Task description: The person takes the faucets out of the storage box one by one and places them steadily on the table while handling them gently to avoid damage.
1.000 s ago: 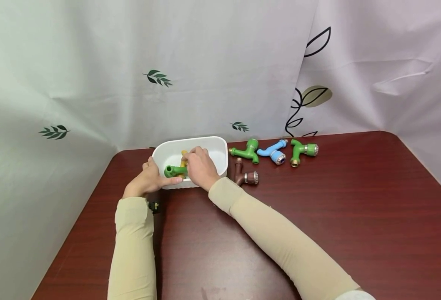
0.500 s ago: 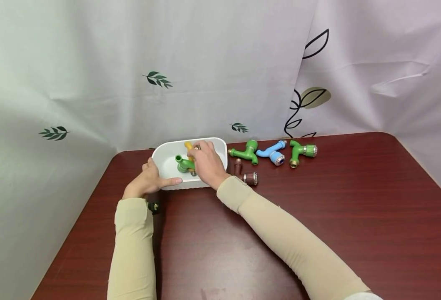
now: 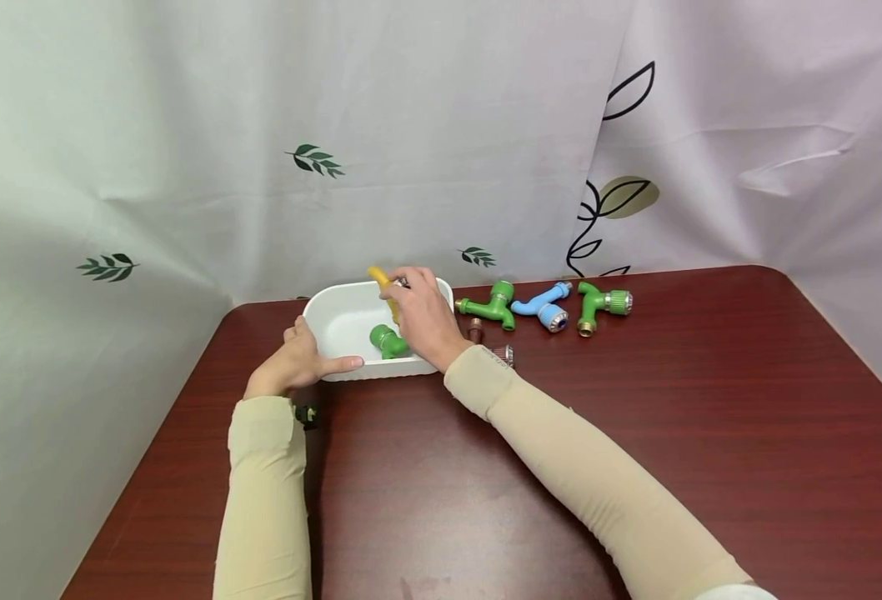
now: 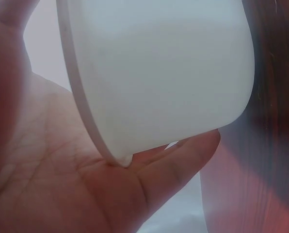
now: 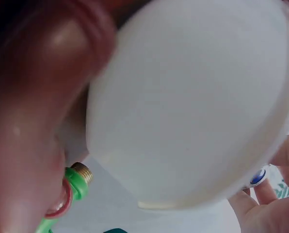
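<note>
My left hand (image 3: pixel 296 362) grips the left end of a white plastic tub (image 3: pixel 336 293). Its thumb lies along the tub's front rim; in the left wrist view the fingers (image 4: pixel 178 167) rest against the outer wall. Over the tub's right part, my right hand (image 3: pixel 428 315) holds a yellow faucet (image 3: pixel 378 277), whose spout end sticks up at the back rim. The rest of that faucet is mostly hidden by the hand. A green faucet (image 3: pixel 387 340) lies in the tub below, near the front wall.
Right of the tub lie a green faucet (image 3: pixel 489 307), a blue faucet (image 3: pixel 544 307) and another green faucet (image 3: pixel 598 305). A brown faucet (image 3: pixel 475 330) is partly hidden by the right wrist. A small dark object (image 3: pixel 306 416) shows beside the left sleeve. Fabric backs the table (image 3: pixel 636 433).
The right hand has lifted the yellow faucet up and rightward from the tub's floor. The green faucet in the tub has shifted right and turned. The left hand has stayed on the tub.
</note>
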Demonstrator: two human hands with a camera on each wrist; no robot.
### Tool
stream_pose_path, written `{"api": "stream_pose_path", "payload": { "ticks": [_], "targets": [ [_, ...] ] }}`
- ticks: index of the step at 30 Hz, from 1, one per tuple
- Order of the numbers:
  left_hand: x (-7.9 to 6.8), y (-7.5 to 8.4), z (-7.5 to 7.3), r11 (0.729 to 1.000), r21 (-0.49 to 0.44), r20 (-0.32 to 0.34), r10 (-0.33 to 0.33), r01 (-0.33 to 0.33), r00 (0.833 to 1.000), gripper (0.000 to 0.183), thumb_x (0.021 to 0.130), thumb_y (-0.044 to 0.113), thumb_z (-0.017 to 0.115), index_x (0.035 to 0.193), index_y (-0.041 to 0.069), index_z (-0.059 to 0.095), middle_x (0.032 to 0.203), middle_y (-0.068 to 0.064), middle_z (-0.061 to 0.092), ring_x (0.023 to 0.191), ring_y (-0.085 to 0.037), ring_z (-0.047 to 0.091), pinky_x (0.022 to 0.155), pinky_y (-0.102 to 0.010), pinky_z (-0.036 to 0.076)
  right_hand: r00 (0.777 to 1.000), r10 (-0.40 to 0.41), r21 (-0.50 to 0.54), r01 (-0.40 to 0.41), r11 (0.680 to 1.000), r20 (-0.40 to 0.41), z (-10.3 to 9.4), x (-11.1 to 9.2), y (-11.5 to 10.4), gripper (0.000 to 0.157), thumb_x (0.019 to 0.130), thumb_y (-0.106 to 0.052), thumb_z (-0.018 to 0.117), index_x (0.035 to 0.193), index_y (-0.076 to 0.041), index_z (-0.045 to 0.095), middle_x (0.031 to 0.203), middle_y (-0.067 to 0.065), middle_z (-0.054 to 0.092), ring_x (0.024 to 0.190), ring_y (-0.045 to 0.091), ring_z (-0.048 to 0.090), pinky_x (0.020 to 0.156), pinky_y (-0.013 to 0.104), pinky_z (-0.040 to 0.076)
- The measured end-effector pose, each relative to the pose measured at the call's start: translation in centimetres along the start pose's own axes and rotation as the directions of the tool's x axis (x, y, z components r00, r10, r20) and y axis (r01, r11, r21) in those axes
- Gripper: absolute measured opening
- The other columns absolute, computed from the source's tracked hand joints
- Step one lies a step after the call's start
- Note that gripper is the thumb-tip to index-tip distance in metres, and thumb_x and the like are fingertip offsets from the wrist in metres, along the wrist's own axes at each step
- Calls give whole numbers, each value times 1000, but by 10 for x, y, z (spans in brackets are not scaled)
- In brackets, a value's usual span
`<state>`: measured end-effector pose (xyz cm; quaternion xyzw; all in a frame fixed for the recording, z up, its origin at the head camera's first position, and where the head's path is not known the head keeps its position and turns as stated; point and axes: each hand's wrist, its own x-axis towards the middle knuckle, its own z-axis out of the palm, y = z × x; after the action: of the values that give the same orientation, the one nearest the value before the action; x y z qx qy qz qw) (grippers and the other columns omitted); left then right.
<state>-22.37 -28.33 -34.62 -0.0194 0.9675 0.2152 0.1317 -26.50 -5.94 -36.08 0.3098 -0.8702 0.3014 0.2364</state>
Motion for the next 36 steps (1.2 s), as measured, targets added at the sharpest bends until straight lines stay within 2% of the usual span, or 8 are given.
{"api": "stream_pose_path", "payload": {
  "ticks": [10,21,36],
  "targets": [
    [0,-2,1,1000,-26,5,-4,4,1000,140,79,64,76,146,-20,-13,142,-43,18,124,-52,42,106,-57,38,996,87,100,-86,991,-6,-15,-5,4,27,96,3,63,118,-7,74,130,10,59,123,29,49,97,35,50],
    [1,-2,1,1000,-14,9,-15,15,1000,141,78,65,76,146,-20,-14,143,-43,18,124,-53,42,106,-57,37,989,47,138,-28,990,-137,-31,-11,6,23,97,2,62,115,-5,74,127,15,56,113,32,49,88,33,51],
    [2,-3,2,1000,-20,1,8,-8,1000,140,79,64,77,146,-21,-13,141,-45,19,125,-52,40,108,-57,36,983,76,193,-44,980,-166,-59,-26,13,24,97,1,63,119,-5,72,128,17,55,116,32,50,92,37,45]
  ]
}}
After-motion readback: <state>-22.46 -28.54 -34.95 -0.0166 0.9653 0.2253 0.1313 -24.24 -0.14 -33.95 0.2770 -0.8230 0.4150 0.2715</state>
